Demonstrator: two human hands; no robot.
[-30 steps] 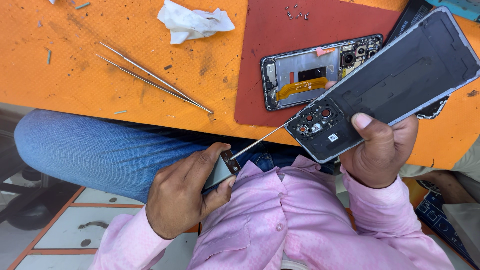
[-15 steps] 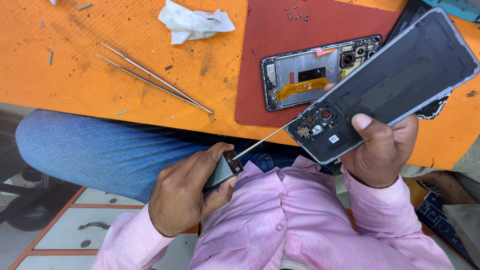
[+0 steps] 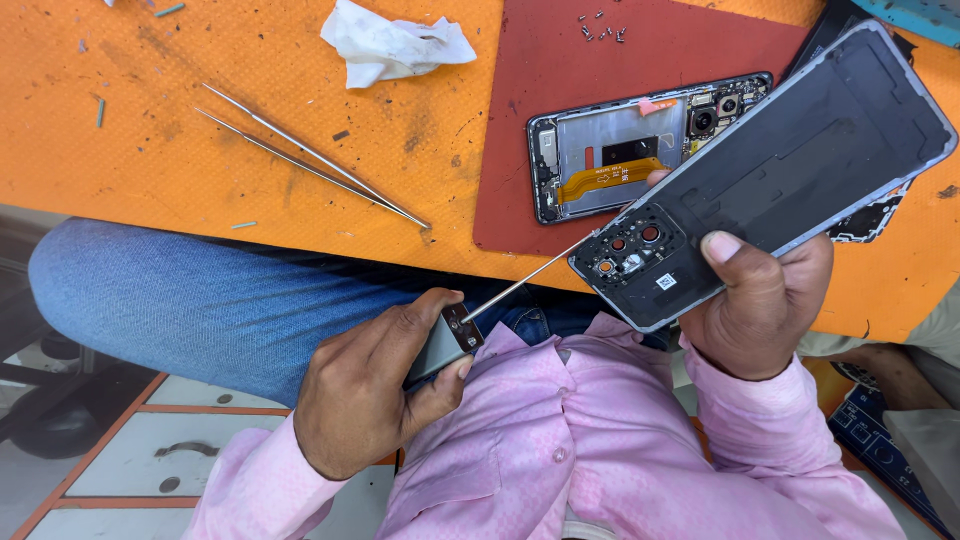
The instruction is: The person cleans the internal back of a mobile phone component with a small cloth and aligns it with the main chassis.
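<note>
The left hand (image 3: 375, 395) is curling its fingers (image 3: 400, 335) tightly around the grey handle of a screwdriver (image 3: 450, 340), thumb pressing along the side; the thin shaft is running up and to the right, its tip meeting the camera end of a dark phone back cover (image 3: 780, 165). The right hand (image 3: 760, 305) is gripping that cover from beneath, thumb (image 3: 725, 250) lying on its inner face beside the round lens openings, the other fingers hidden behind it. The cover is tilting above the near edge of the orange bench (image 3: 200, 190), partly hanging over the person's lap.

Behind the cover, an opened phone body (image 3: 625, 155) is lying on a red mat (image 3: 560, 80), its lower right part hidden by the cover. Tiny screws (image 3: 600, 28) are sitting near the mat's far edge. Long metal tweezers (image 3: 310, 160) are lying toward the bench's left side, and a crumpled white tissue (image 3: 390, 42) is resting by the far edge.

Compared with a moment ago, both hands are keeping nearly the same grip, and the bench items are lying unchanged.
</note>
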